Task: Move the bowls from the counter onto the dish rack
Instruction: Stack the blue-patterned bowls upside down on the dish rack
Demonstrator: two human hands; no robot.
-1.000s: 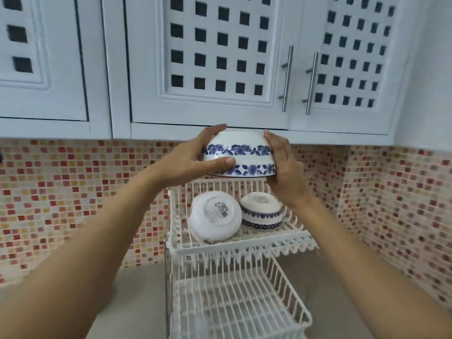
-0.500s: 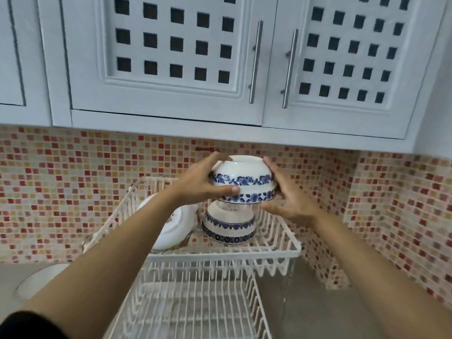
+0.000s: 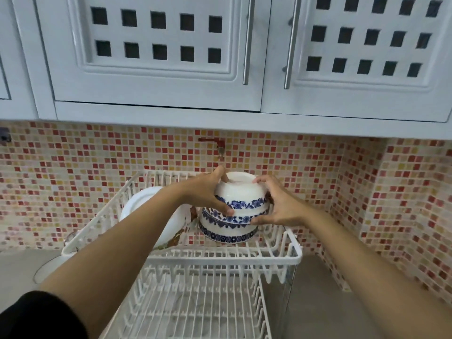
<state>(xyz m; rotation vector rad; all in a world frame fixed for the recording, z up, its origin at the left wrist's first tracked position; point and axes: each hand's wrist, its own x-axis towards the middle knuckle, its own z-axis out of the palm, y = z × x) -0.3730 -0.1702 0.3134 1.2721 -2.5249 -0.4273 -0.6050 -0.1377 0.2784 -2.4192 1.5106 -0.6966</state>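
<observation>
The upturned bowl is glossy white with a band of dark blue flowers near its rim. The bowl beneath it is white too, ringed by two blue floral bands, the lower one darker and denser. Left of them, a plain white plate shows. The dish rack is off-white on both tiers. The far wall is a mosaic of small red, pink, yellow and cream tiles. The cabinets above are pale grey-white with grids of dark square openings and silver handles. A black sleeve shows at near left. The counter is grey.
</observation>
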